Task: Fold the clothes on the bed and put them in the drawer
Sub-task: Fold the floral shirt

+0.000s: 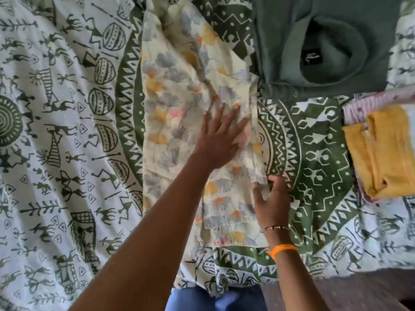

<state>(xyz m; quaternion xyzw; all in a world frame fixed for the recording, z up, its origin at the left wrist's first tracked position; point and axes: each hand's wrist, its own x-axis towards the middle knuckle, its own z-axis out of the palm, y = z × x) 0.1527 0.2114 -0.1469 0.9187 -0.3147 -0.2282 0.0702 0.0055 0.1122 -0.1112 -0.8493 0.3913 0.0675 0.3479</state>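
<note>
A cream floral garment (179, 90) lies lengthwise on the bed, folded into a long strip. My left hand (221, 138) presses flat on its middle with the fingers spread. My right hand (270, 198) is at the garment's right edge near the front, fingers curled on the cloth there. A folded dark green hoodie (323, 46) lies at the back right. Folded yellow cloth (381, 151) sits on a pink striped piece (359, 102) at the right.
The bed is covered with a white and green printed sheet (56, 131). Its front edge runs along the bottom, with brown floor (336, 290) at the lower right and blue jeans (215, 299) at the bottom centre.
</note>
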